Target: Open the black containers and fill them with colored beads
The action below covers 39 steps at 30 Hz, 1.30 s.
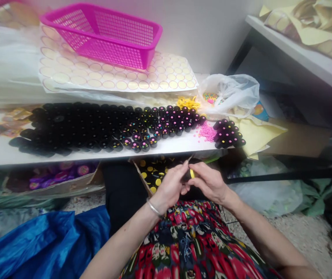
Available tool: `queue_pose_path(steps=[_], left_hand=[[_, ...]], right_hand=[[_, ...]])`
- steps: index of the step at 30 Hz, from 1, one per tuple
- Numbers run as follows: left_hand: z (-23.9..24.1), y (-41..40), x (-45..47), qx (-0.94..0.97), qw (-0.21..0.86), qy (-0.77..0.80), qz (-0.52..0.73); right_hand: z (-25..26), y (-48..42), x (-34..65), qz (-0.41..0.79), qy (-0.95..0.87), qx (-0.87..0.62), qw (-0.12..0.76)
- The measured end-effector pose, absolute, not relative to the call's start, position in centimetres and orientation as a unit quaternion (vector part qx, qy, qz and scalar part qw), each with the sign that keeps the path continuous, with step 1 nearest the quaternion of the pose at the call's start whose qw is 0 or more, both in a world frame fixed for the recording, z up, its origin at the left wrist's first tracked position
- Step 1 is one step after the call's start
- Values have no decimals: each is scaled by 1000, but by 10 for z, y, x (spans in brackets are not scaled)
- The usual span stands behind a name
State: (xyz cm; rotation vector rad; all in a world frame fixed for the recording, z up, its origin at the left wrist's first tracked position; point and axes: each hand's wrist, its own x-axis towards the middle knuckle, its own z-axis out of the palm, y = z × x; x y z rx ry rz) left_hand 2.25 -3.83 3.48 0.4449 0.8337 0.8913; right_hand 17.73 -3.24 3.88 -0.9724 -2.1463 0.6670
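Above my lap, both hands meet around a small black round piece with a yellow disc (pixel 192 173) on its end. My left hand (pixel 168 186) is closed on the black body, which its fingers mostly hide. With thumb and fingers, my right hand (pixel 211 181) pinches the yellow edge. Just beyond my hands, below the table edge, a cardboard box (pixel 142 176) holds many black pieces with yellow discs. On the white table (pixel 180 142) stand rows of black round cups (pixel 96 128), some with pink or coloured bits inside. Loose pink bits (pixel 207 132) lie beside a smaller group of cups (pixel 228 134).
A pink basket (pixel 116 35) rests on sheets of round yellow stickers (pixel 110 83) at the back. Yellow strips (pixel 187 102) and a clear plastic bag (pixel 232 93) lie to the right. A box of purple items (pixel 61 176) sits under the table. Blue plastic (pixel 47 244) covers the floor left.
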Motion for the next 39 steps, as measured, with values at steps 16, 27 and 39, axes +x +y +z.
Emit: queue_pose_path(steps=[16,27,39], left_hand=[[15,-41,48,470,359,605,533],[15,-23,37,158,678,496,519],[11,-33,35,360,481,579,551]], right_hand=[[32,-28,131,367,-586,-596,409],[31,-27,149,414,-633,-556,345],[39,-31,146,529,-570,-570,267]])
